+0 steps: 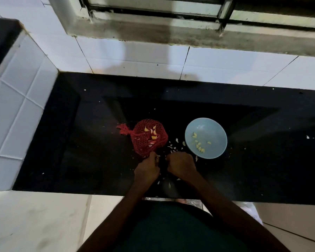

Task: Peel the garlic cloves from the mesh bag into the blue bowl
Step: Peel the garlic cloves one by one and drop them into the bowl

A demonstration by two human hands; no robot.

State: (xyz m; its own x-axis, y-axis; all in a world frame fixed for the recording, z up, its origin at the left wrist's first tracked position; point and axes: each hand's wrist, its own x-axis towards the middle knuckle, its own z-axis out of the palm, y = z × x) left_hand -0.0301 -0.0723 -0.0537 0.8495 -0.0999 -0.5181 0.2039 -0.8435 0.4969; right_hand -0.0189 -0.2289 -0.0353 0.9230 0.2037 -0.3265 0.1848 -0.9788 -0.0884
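Garlic first, close in: the left hand (147, 168) and right hand (181, 165) are curled almost knuckle to knuckle over the counter (91, 160). The left touches the near edge of the bag (147, 140), and I cannot tell whether either hand pinches a clove. Past them, skins (173, 147) litter the gap between bag and bowl (215, 135), and I judge the job partly done: about 9 peeled cloves (200, 148) lie in the bowl, with several bagged cloves (154, 137) left to do.

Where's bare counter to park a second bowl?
Free: black counter left of the mesh bag up to the tiled wall, and right of the blue bowl. Crowded: between bag and bowl and around left hand and right hand, littered with garlic skins.
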